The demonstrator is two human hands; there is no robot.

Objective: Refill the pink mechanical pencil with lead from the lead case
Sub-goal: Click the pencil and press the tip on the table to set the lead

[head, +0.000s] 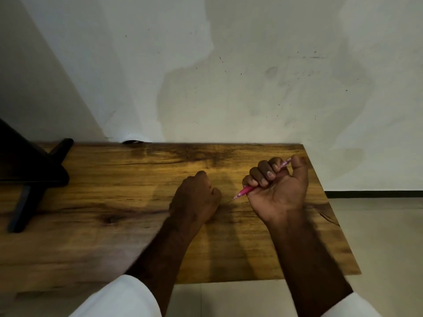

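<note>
My right hand [278, 188] is wrapped in a fist around the pink mechanical pencil [246, 190], thumb resting on its top end at the upper right. The pencil's tip points down-left, toward my left hand [196, 196]. A thin dark line, perhaps a lead, runs from the tip toward the left fingers. My left hand rests on the wooden table [114, 179] with its fingers curled; whether it holds anything is hidden. No lead case shows.
A black stand [29, 179] with splayed legs occupies the table's left side. A pale wall rises right behind the table. The table's right edge runs just beyond my right hand, with light floor tiles [377, 236] below it.
</note>
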